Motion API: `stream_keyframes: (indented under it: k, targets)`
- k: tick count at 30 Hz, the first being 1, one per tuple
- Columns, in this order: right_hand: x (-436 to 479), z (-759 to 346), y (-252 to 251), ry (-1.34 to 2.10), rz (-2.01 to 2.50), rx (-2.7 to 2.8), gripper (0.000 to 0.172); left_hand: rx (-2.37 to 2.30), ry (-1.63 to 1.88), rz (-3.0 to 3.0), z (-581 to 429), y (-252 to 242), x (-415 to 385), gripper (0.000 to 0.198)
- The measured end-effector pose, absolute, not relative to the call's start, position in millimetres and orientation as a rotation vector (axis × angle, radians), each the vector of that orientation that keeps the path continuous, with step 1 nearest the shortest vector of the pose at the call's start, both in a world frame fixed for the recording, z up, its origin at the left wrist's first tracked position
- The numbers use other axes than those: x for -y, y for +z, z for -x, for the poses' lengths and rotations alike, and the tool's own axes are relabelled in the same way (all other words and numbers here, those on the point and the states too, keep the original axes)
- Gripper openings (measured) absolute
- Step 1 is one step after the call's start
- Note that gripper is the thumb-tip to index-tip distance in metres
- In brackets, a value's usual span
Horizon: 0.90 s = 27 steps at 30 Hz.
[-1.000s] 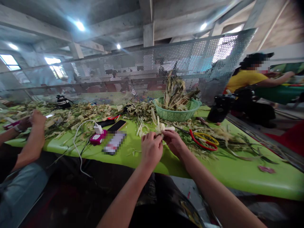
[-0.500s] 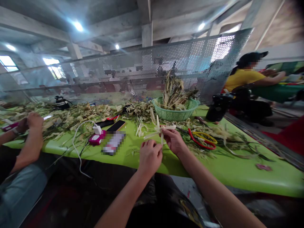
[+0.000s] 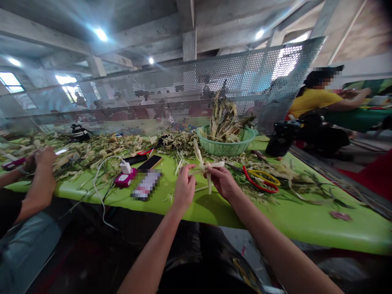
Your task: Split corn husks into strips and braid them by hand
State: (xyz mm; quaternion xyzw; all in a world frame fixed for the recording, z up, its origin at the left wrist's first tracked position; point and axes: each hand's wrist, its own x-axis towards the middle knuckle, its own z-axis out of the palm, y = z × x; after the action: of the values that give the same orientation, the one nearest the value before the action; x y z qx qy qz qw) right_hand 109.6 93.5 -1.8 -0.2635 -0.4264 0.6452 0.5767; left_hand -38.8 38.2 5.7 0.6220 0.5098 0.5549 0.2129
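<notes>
Pale corn husk strips (image 3: 208, 168), crossed and folded over one another, are held just above the green table. My right hand (image 3: 225, 182) pinches them near the crossing from the right, thumb and fingers closed. On the other side my left hand (image 3: 184, 188) has its thumb and forefinger closed on the end of a strip that points left. One strip stands up from the crossing and another hangs down between the hands. Close by my right hand lie scissors (image 3: 260, 181) with red and yellow handles.
A green basket (image 3: 220, 148) of dried husks stands behind the hands. Two phones, one a dark phone (image 3: 150, 162), and a pink power socket (image 3: 125, 178) with a white cable lie left. Husks cover the table's back. A co-worker's hands (image 3: 43, 160) are far left; a black container (image 3: 279, 141) stands right.
My left hand has moved left and slightly up, from below the crossing to a strip's left end. My right hand stays nearly in place. The upright strip now leans more left.
</notes>
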Motion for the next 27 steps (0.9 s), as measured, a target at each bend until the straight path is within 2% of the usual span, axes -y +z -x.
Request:
stream_keyframes:
  k: [5, 10, 16, 23, 27]
  targets:
    - [-93.0, -108.7, -1.6, 1.499, 0.635, 1.019, 0.027, -1.434, 1.406, -1.805, 35.9, 7.5, -43.3, 0.014]
    - [-92.5, -108.1, -2.7, 1.517, 0.654, 1.078, 0.027, -1.552, 1.426, -1.900, 32.9, 12.8, -44.7, 0.006]
    - [-94.1, -108.2, -3.5, 1.485, 0.638, 1.235, 0.026, -1.628, 1.426, -1.915, 30.8, 17.1, -45.5, 0.011]
    - [-94.0, -109.0, -4.6, 1.475, 0.671, 1.186, 0.023, -1.551, 1.430, -1.824, 34.6, 17.4, -46.5, 0.007]
    - [-90.8, -108.2, -2.0, 1.479, 0.670, 1.162, 0.023, -1.342, 1.370, -1.694, 48.3, 21.8, -50.1, 0.019]
